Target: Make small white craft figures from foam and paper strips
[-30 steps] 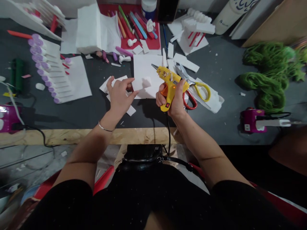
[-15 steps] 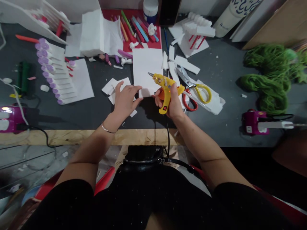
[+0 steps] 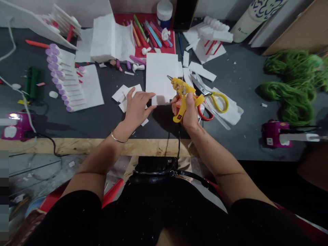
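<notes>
My right hand (image 3: 189, 111) is wrapped round a yellow glue gun (image 3: 182, 87), whose metal nozzle points up and left over the white board (image 3: 162, 73). Thumb and index finger of my left hand (image 3: 138, 106) pinch the left end of a small white strip (image 3: 161, 99) at the board's lower edge. White cut pieces (image 3: 120, 94) lie beside and partly under my left hand. Scissors (image 3: 205, 90) with one yellow and one red handle rest on white scraps, right of the glue gun.
Purple-and-white rolled pieces (image 3: 58, 73) stand on a sheet at the left. Coloured pens (image 3: 151, 32), a white jar (image 3: 164, 14) and a foam model (image 3: 214, 34) are behind. Green yarn (image 3: 284, 85) lies at the right, near a purple power block (image 3: 276, 134).
The view has shifted, so the table items appear slightly further right. The glue gun has moved slightly away from my left hand, its nozzle further right over the board. My left hand keeps its pinch.
</notes>
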`<state>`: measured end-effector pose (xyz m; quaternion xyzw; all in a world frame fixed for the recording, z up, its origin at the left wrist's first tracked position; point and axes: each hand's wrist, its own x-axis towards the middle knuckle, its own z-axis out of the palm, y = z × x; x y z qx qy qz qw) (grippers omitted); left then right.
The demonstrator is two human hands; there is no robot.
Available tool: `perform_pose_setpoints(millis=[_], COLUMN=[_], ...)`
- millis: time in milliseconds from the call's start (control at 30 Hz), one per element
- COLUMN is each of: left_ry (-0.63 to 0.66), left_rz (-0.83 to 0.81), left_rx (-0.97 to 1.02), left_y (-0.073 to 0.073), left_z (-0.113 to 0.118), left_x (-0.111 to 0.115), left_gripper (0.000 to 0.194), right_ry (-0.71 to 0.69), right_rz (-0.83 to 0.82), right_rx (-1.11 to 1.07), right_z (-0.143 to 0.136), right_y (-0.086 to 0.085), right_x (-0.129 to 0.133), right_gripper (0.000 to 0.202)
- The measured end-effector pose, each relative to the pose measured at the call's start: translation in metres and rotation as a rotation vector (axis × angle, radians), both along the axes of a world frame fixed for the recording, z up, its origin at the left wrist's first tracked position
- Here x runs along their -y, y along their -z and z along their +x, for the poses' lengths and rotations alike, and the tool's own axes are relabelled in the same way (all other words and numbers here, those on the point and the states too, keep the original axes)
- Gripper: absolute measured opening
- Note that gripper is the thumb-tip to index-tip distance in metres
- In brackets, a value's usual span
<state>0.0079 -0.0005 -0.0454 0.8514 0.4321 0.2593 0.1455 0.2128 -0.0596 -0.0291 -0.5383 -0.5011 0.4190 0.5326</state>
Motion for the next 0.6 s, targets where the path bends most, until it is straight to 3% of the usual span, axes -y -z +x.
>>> perform_pose_setpoints(millis=[233, 433, 600], left_ry=[-0.043, -0.170, -0.193], left_rz=[0.000, 0.014, 0.000], left_rx=[-0.068, 0.002, 0.035], left_y=[-0.006, -0.005, -0.005], left_z=[0.002, 0.002, 0.002], left_x=[0.004, 0.001, 0.001], left_gripper=[0.031, 0.032, 0.041], right_ry=[-0.092, -0.195, -0.211], right_rz=[0.035, -0.033, 0.002], right_rx=[0.243, 0.252, 0.394], right_z=[0.009, -0.002, -0.012], right_y=[-0.015, -0.020, -0.020], right_x=[0.011, 0.014, 0.020], right_gripper=[0.064, 0.030, 0.039])
